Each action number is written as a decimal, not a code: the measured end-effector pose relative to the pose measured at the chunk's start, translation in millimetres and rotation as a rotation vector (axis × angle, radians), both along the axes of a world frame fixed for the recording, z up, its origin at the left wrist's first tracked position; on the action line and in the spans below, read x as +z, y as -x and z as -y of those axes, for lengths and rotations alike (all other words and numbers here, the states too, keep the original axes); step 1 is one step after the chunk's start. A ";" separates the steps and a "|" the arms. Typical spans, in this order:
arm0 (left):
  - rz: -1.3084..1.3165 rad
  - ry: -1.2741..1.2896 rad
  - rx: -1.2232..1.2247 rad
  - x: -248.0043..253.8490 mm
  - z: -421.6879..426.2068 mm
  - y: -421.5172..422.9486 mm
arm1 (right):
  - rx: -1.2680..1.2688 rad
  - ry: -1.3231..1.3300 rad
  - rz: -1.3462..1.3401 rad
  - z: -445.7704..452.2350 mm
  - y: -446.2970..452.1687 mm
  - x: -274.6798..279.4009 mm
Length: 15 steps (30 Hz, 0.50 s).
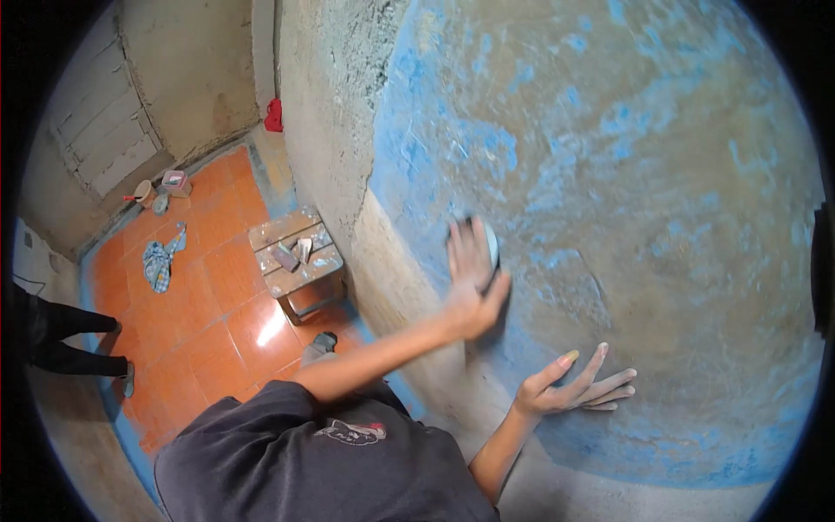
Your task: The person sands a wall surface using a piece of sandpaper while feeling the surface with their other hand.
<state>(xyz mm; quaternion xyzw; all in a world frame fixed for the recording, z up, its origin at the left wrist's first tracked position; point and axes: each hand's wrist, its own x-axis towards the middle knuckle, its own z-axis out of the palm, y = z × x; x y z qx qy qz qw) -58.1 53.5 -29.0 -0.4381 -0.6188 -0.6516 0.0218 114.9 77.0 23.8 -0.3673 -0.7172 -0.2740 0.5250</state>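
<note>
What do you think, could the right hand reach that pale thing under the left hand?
Probably yes: the right hand looks empty and close by, with nothing between. But the left hand covers most of the pale thing, leaving an edge free.

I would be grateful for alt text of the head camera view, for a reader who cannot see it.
A person's left hand holds a rounded, pale-edged pad to a blue-patched wall, the right hand spread open close by. To the left, a slatted stool bearing small items stands on an orange tiled floor, with another person's legs at the far left.
</note>
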 end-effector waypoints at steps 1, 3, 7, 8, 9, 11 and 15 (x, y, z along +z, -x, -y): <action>0.018 -0.050 0.058 18.2 -4.3 36.3 | 0.011 0.006 -0.017 1.2 13.7 0.1; 0.040 -0.124 0.172 44.1 -9.6 99.6 | 0.031 0.011 -0.051 2.4 43.2 1.7; -0.052 -0.063 0.126 17.1 -4.5 111.6 | 0.044 0.004 0.004 4.6 103.7 -2.4; -0.050 -0.033 0.087 -3.4 -1.8 91.8 | 0.053 -0.007 0.014 4.7 118.1 -3.1; -0.047 -0.002 0.047 -21.5 2.4 76.1 | 0.061 -0.018 0.025 6.0 130.7 -2.3; -0.177 0.020 -0.011 -50.4 9.3 72.6 | 0.070 -0.037 0.033 5.6 155.0 -7.2; -0.364 -0.005 0.054 37.8 3.4 158.2 | 0.074 -0.031 0.103 8.1 188.7 -23.0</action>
